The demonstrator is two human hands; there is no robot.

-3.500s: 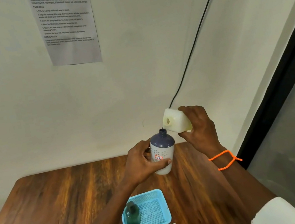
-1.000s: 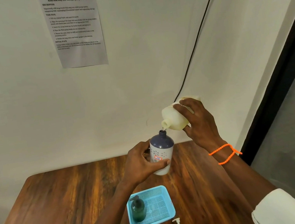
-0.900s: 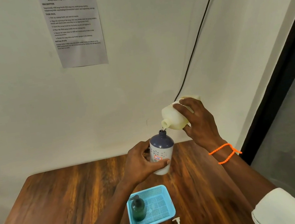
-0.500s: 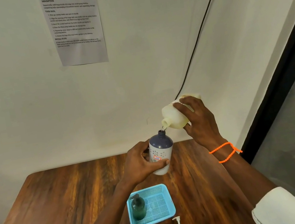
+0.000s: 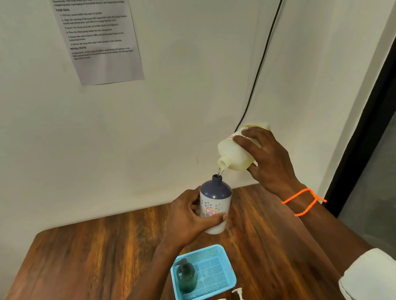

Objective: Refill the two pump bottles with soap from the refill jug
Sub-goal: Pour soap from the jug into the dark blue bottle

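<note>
Pouring cream refill jug (image 5: 235, 152) in right grip (image 5: 269, 161), blue-topped white pump bottle (image 5: 215, 203) in left grip (image 5: 190, 219)

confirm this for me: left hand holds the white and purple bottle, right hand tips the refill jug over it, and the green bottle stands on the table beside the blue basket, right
Not quite. The head view shows the green bottle standing inside the blue basket, not beside it. The rest holds: the left hand holds the white and purple bottle and the right hand tips the refill jug over it.
</note>
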